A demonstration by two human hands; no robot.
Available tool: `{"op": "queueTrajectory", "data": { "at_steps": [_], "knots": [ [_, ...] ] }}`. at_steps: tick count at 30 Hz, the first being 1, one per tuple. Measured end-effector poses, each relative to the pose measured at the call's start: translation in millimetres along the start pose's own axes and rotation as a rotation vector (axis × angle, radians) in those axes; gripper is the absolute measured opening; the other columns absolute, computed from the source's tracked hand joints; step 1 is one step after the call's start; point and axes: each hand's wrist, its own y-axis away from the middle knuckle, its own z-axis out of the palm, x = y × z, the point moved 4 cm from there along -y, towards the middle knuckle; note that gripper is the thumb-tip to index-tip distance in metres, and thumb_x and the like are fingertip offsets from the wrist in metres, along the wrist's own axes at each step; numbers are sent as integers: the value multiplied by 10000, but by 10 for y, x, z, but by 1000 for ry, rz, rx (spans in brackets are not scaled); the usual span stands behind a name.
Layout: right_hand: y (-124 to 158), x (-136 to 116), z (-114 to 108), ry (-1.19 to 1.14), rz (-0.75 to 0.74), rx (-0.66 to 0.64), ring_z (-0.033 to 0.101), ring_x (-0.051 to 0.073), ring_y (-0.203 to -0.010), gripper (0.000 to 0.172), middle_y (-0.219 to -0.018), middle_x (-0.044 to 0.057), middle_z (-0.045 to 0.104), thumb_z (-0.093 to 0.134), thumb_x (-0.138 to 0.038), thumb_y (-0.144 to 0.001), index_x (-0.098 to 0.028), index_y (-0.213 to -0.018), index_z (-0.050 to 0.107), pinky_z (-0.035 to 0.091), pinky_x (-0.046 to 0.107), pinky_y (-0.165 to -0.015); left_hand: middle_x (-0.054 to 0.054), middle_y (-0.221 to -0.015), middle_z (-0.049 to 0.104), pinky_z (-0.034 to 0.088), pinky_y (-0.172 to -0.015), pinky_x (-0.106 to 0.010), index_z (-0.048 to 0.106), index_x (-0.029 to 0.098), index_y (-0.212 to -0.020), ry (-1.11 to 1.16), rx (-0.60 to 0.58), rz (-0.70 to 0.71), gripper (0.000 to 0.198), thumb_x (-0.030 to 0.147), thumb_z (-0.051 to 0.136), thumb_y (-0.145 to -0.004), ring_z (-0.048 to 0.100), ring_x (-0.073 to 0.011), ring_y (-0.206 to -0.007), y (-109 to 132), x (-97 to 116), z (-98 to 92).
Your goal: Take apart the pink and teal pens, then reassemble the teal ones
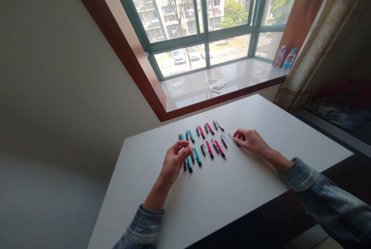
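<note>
Two rows of pen parts lie on the white table (pixel 220 198): teal (pixel 197 156), red (pixel 219 149) and black (pixel 224 143) barrels, with thin refills between them. My left hand (pixel 174 161) hovers at the left end of the rows, fingers curled in a pinch over a teal pen (pixel 189 164); what it grips is too small to name. At the right end of the rows, my right hand (pixel 251 141) rests on the table. Its fingers are curled around a small black-and-clear pen piece (pixel 233 138).
A window sill (pixel 220 82) runs behind the table with a cloth (pixel 216 85) and a paper on it. Two water bottles (pixel 285 59) stand at its right end, beside a curtain (pixel 324 48). The wall is at left.
</note>
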Motion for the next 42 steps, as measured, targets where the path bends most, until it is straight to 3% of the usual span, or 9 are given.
{"op": "queueTrajectory", "data": {
  "at_steps": [7,15,19,23,28,31,36,42],
  "knots": [
    [15,-59,30,-38,-28,-32,661,169,-644,166,-746,4,737,617,-347,-908,-239,-915,742,459,273,-631,-9,-907,682,555,-810,-217,719,165,-932,178,-38,-47,317,243,921,-700,664,-104,-801,27,-130,106],
    [23,-76,52,-57,-52,-34,659,170,-651,192,-745,7,737,626,-376,-914,-237,-915,758,469,272,-632,-2,-946,687,548,-828,-204,726,181,-966,239,-44,-45,321,221,916,-710,672,-95,-826,15,-197,94],
    [25,-140,-14,-57,-70,55,641,167,-628,219,-728,11,723,627,-400,-937,-224,-922,757,464,281,-619,5,-923,681,547,-844,-203,717,183,-995,249,-50,-52,331,229,908,-729,677,-96,-838,21,-208,117],
    [41,-424,-65,-108,-216,150,629,175,-657,230,-764,31,727,632,-410,-972,-218,-929,750,479,296,-634,2,-930,679,544,-859,-207,703,181,-992,251,-72,-71,342,215,910,-722,680,-99,-854,59,-209,181],
    [113,-1011,116,-236,-472,81,670,207,-789,166,-878,47,752,671,-400,-977,-254,-985,749,545,343,-738,11,-898,662,532,-806,-197,690,180,-948,234,-111,-75,346,218,924,-696,662,-92,-811,125,-169,278],
    [132,-1262,262,-310,-552,55,684,240,-855,145,-890,51,760,731,-401,-939,-278,-1011,756,567,397,-795,11,-876,658,529,-803,-221,682,179,-905,214,-134,-70,339,227,930,-680,655,-108,-806,145,-146,318],
    [123,-1364,384,-483,-505,63,696,211,-789,115,-906,46,757,698,-365,-962,-273,-945,765,582,370,-741,-7,-913,669,520,-844,-247,688,175,-916,206,-167,-40,311,266,909,-717,647,-137,-878,159,-119,360],
    [39,-1272,351,-870,-311,0,733,221,-853,229,-907,49,763,771,-443,-886,-222,-943,756,639,371,-771,-19,-927,664,515,-806,-250,698,186,-1029,180,-182,-64,379,270,907,-724,644,-135,-841,200,-138,409]
  ]
}}
